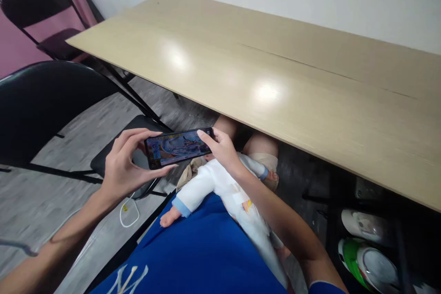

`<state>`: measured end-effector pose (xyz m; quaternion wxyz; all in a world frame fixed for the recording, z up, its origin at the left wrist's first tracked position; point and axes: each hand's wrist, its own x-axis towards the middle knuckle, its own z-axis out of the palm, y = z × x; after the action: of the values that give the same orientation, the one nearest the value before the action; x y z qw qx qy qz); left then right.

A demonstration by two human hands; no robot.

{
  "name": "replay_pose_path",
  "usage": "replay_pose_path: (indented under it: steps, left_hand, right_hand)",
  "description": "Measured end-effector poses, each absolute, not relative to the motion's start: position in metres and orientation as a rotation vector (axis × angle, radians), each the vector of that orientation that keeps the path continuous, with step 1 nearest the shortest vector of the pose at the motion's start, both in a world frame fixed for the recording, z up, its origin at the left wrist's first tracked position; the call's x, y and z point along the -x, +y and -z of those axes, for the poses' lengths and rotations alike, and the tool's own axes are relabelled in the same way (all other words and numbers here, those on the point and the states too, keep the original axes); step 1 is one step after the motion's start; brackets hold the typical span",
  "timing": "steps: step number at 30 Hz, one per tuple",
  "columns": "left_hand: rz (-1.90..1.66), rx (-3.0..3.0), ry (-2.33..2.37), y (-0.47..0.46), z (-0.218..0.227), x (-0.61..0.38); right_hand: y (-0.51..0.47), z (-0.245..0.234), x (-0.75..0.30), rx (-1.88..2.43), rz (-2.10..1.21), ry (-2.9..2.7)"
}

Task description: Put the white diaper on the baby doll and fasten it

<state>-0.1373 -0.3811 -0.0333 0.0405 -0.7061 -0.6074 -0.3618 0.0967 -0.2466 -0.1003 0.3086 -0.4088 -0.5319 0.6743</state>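
A black smartphone (181,148) is held sideways over my lap, its lit screen showing a colourful picture. My left hand (127,158) grips its left end, with the thumb along the lower edge and the fingers along the top. At the other end my right hand (220,144) is closed on the phone, its thumb over the right part of the screen. Beneath my right forearm, a baby doll (203,183) in a white suit with light blue cuffs lies across my lap. The phone and my right hand hide most of the doll's head.
A light wooden table (220,59) stands right in front of my knees. Black folding chairs (51,105) are at the left, beside a pink cloth (17,50). A white cable (129,213) loops at the lower left. Under the table at right are a green-and-white round object (354,257) and a white one.
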Motion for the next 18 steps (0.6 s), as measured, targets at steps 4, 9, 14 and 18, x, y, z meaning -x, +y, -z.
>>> replay_pose_path:
  steps: [4,9,14,18]
  left_hand:
    - [1.102,2.165,-1.839,-0.3793,0.0332,0.1370]
    - [1.093,2.178,-1.835,-0.3793,0.0353,0.1370]
    - [1.096,2.170,-1.841,-0.3790,0.0367,0.1372]
    - [1.094,2.172,-1.835,-0.3789,0.0376,0.1376]
  right_hand:
    - [-0.2466,0.1007,-0.0980,1.067,-1.720,-1.448]
    - [-0.2448,0.1055,-0.0984,1.043,-1.632,-1.497]
    - [-0.2448,0.1068,-0.0982,1.022,-1.596,-1.519]
    - [-0.2459,0.1071,-0.0991,0.987,-1.601,-1.540]
